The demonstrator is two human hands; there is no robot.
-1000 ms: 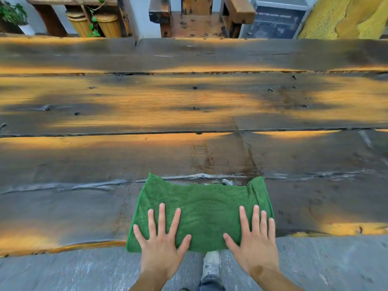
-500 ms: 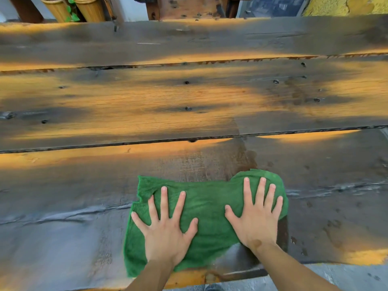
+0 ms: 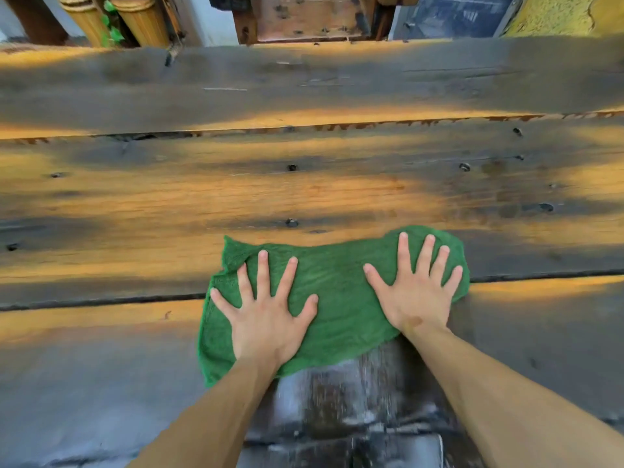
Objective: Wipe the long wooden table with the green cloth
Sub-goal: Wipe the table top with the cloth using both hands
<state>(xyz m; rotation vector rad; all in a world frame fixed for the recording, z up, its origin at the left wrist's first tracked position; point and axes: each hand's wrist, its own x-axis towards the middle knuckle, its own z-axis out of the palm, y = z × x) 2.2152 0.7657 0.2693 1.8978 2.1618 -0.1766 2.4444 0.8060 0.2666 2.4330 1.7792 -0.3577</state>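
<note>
The green cloth (image 3: pixel 341 298) lies spread flat on the long wooden table (image 3: pixel 304 190), across the seam between the nearest plank and the middle one. My left hand (image 3: pixel 266 312) presses its left half with fingers straight and spread. My right hand (image 3: pixel 418 288) presses the right half the same way, fingertips near the cloth's far edge. A wet streak (image 3: pixel 341 393) shows on the wood just behind the cloth, between my forearms.
The table is made of wide planks with dark seams and knot holes. Beyond its far edge stand bamboo-like posts (image 3: pixel 141 21) with a green vine, a wooden chair (image 3: pixel 310 15) and a yellow rough surface (image 3: pixel 567 11).
Both hands have pushed the cloth away from me, from the near edge onto the seam with the middle plank, leaving a wet trail behind it.
</note>
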